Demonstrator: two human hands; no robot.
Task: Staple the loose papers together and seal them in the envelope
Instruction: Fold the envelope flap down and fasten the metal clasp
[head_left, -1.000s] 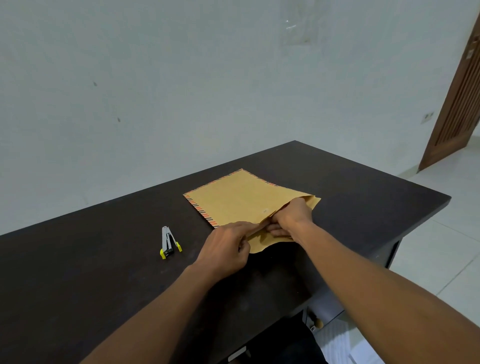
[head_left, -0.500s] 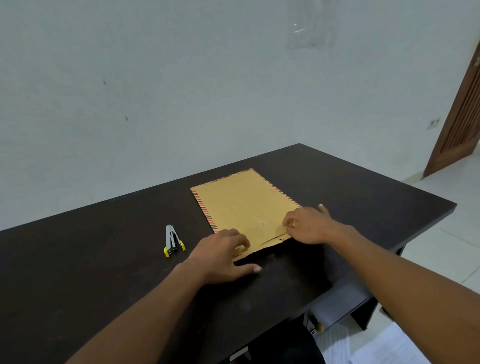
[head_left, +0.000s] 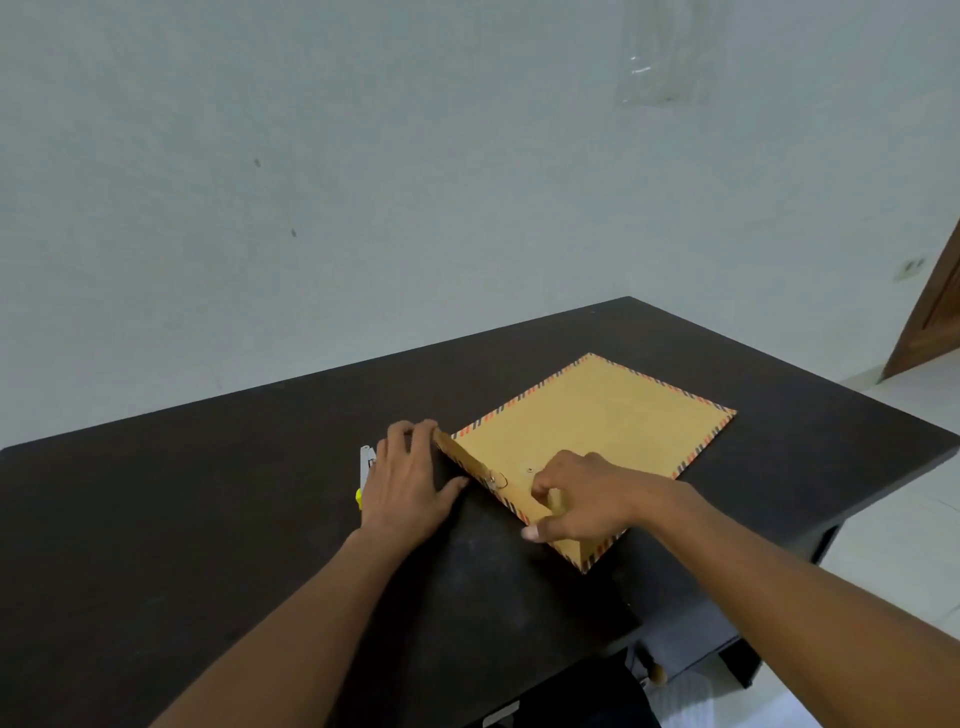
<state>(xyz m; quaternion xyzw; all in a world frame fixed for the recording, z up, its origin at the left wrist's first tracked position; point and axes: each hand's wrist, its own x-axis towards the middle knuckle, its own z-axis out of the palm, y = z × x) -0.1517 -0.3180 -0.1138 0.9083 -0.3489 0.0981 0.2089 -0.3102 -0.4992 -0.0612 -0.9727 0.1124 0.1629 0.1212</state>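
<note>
A brown envelope (head_left: 597, 421) with a red and black striped border lies flat on the dark table (head_left: 208, 519). Its flap is folded down along the near left edge, with a small string clasp showing there. My left hand (head_left: 410, 483) rests flat on the table, fingertips touching the envelope's left corner. My right hand (head_left: 576, 496) presses on the folded flap, thumb at the near edge and fingers curled by the clasp. No loose papers are in sight. A grey stapler (head_left: 366, 467) with yellow ends lies mostly hidden behind my left hand.
The table's right edge and near right corner drop to a white tiled floor (head_left: 883, 571). A drawer front with a knob (head_left: 657, 673) shows under the table's near edge. A brown door (head_left: 935, 312) stands at far right. A pale wall backs the table.
The envelope has turned and shifted right on the table, with its flap now folded down. My left hand moved to its left corner and my right hand onto the flap.
</note>
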